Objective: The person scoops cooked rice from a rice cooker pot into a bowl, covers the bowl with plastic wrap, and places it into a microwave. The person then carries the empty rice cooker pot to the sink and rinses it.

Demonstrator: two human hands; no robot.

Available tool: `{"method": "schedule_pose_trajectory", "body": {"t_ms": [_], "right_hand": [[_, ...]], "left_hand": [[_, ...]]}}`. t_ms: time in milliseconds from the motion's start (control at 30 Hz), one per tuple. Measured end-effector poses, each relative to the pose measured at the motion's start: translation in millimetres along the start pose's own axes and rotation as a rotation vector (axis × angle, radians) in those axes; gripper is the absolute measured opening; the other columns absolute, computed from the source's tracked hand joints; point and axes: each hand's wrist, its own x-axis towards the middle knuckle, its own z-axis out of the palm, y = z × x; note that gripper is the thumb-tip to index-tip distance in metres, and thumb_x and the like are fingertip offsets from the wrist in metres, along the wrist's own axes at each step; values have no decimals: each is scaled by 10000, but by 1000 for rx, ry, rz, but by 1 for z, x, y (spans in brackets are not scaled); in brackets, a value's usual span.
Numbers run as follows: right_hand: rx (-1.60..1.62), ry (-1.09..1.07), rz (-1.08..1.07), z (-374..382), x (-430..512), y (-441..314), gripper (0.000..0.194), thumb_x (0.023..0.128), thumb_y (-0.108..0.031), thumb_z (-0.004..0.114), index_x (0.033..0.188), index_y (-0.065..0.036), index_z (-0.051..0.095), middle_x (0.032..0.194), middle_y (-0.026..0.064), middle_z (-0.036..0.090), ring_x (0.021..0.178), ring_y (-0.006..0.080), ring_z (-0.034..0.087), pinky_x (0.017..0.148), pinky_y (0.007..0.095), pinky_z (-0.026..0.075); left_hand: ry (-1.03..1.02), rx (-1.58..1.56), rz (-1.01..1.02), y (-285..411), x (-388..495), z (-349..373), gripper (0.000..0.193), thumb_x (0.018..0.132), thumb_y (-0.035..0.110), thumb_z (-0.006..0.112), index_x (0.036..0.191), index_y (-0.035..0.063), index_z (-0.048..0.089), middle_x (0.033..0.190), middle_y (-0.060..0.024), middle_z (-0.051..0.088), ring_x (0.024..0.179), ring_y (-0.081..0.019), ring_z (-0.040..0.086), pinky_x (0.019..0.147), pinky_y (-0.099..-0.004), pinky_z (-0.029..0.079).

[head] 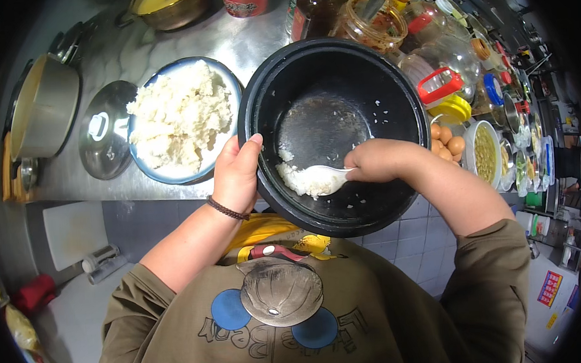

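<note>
My left hand grips the left rim of a black rice cooker pot, thumb over the edge. The pot is tilted so that its inside faces me. In my right hand, inside the pot, is a white rice paddle. Its blade rests against a small clump of cooked rice at the lower left of the pot. Loose grains cling to the pot's wall. Left of the pot, a blue-rimmed plate bears a large heap of cooked rice.
A metal lid lies beside the plate on the steel counter. A large pot stands at the far left. An open glass jar, bottles, brown eggs and a white bowl crowd the right side. A red-white tub stands behind.
</note>
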Motion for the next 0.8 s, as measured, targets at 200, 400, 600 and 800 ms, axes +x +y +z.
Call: {"method": "schedule_pose_trajectory", "body": {"t_ms": [200,400,600,800], "right_hand": [[807,-198,322,18,19,-7,228,875,-302,463,790,-108,545,567,18,470,462,135,432,413,273,351],[1206,-39,401,28,42,-27,255,914,-358,417,842,-123,487,545,-27,404,431,98,332,391,258,283],[1155,101,202,2,61,2,241,924,-302,415,833,-91,487,526,-14,412,381,105,347,358,256,292],[935,174,26,-15,59,18,234,913,-271,474,828,-64,545,496,13,443,346,99,362,347,251,304]], "left_hand": [[21,-28,1,1,-2,5,163,883,159,532,956,14,535,859,-26,586,750,-82,527,682,-233,445],[33,1,15,0,0,5,143,876,141,524,943,15,541,833,-18,583,726,-72,517,658,-228,438],[-31,110,39,2,1,1,162,876,129,516,960,-1,565,835,-7,588,744,-63,513,665,-225,435],[-69,136,-58,11,1,-2,158,879,110,505,959,-12,566,867,-35,603,765,-82,544,672,-246,462]]}}
